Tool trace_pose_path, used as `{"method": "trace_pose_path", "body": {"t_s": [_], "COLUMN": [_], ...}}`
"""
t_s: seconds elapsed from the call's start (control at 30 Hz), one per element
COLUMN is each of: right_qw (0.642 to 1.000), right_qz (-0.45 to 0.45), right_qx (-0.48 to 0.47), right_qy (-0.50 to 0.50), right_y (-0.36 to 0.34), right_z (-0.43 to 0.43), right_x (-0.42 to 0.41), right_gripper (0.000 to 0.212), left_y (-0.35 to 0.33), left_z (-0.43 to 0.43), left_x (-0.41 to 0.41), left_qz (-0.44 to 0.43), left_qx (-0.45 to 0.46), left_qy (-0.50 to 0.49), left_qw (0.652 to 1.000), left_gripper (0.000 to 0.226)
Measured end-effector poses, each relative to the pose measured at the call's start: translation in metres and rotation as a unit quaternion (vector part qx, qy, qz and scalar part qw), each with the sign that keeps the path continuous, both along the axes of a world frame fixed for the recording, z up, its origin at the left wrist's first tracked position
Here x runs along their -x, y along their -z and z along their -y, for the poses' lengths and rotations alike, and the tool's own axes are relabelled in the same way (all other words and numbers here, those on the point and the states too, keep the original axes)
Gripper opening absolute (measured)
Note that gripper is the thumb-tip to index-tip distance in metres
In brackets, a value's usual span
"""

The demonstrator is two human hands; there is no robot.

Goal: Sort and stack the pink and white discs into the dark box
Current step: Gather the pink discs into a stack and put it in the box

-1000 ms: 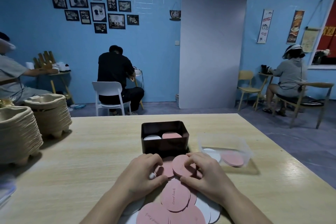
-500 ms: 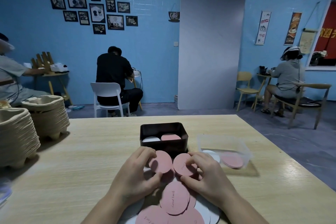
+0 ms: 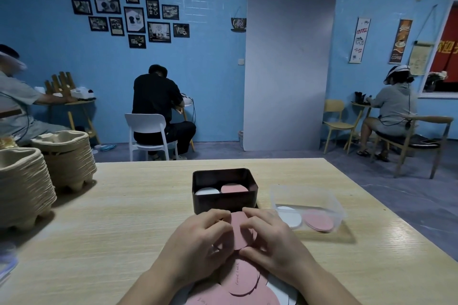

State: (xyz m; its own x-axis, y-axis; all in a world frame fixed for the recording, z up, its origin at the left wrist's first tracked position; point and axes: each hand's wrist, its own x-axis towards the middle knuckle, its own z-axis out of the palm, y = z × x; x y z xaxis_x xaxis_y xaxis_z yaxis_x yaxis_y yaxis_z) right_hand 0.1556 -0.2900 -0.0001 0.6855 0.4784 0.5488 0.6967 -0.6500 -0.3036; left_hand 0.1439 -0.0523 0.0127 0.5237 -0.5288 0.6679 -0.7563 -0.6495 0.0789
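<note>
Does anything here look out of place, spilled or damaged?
Loose discs, pink and white, overlap in an unsorted heap at the near edge of the table, below the left hand and right hand gripping a pink disc. The dark box holds tidy piles. No damage shows.

Dim room with blue walls (image 3: 210, 82) and a grey-purple floor (image 3: 409, 193). A cluster of small black-framed pictures (image 3: 135, 16) hangs on the far wall to the left. At the centre stands a tall grey panel (image 3: 287, 69), perhaps a door. Coffee posters (image 3: 400, 41) hang far right, beside a window (image 3: 446, 52) at the edge. A pale wooden table (image 3: 124, 205) fills the near ground. Along the far wall are a white chair (image 3: 146, 129), a yellow chair (image 3: 337, 124) and small side tables (image 3: 81, 103), where three people (image 3: 155, 99) sit.
</note>
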Motion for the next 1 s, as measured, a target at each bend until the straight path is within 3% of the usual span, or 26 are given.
{"method": "trace_pose_path", "body": {"t_s": [0.13,0.27,0.43,0.6,1.0], "right_qw": [1.0,0.999,0.998,0.999,0.999], "right_qz": [0.001,0.003,0.006,0.007,0.016], "right_qx": [-0.003,-0.031,-0.057,-0.044,-0.028], "right_qy": [-0.013,-0.014,-0.017,-0.011,-0.004], "right_y": [-0.001,-0.001,0.0,0.0,0.001], "right_z": [-0.002,0.0,0.0,0.0,-0.005], "right_x": [0.001,0.002,0.001,-0.001,-0.002], "right_gripper": [0.034,0.035,0.036,0.038,0.039], "left_y": [0.003,0.009,0.012,0.015,0.016], "left_z": [0.001,-0.006,-0.005,-0.007,-0.007], "left_x": [-0.001,-0.004,-0.007,-0.008,-0.01], "left_qz": [-0.002,-0.029,-0.034,-0.029,-0.038], "left_qx": [0.01,0.022,0.031,0.021,-0.001], "left_qy": [0.011,-0.011,-0.006,-0.012,-0.03], "left_qw": [1.0,0.999,0.999,0.999,0.999], "left_gripper": [0.015,0.037,0.018,0.015,0.028]}}
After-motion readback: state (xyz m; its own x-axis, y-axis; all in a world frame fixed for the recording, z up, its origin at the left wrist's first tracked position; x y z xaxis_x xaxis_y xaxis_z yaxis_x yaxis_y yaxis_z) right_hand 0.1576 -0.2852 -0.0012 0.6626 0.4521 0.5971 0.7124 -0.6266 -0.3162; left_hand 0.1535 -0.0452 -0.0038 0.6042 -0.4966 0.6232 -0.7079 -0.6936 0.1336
